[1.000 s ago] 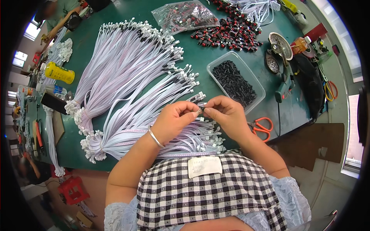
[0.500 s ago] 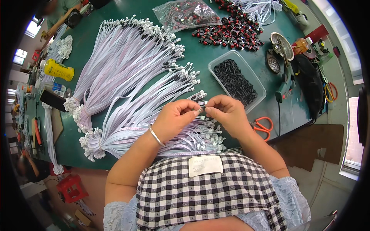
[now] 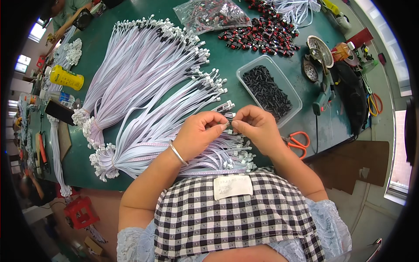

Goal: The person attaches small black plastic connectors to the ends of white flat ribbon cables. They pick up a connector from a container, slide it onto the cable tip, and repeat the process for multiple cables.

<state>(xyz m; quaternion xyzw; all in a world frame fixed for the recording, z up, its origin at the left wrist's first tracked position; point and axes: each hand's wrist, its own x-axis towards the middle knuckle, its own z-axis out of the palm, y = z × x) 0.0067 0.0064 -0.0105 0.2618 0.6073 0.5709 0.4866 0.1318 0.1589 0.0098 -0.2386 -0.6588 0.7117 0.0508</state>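
Note:
My left hand (image 3: 198, 133) and my right hand (image 3: 258, 129) meet fingertip to fingertip above the connector ends of the nearest bundle of flat white cables (image 3: 139, 152). Both are closed in a pinch, thumb against forefinger. Something tiny sits between the fingertips, too small and covered to name. White plugs tip the cables in this bundle, and some show short black pieces near the plug. Just beyond my right hand stands a clear plastic box (image 3: 298, 114), holding many small black tubes (image 3: 267, 89).
Another white cable bundle (image 3: 135, 74) fans out to the far left. Orange-handled scissors (image 3: 298, 145) lie right of my right hand. Black-and-red parts (image 3: 266, 37) are heaped at the back beside a filled clear bag (image 3: 211, 17). A green glue gun (image 3: 323, 98) rests at right.
Both hands keep their pinch at nearly the same spot, with only a slight shift of the fingers. Nothing else has visibly moved on the table.

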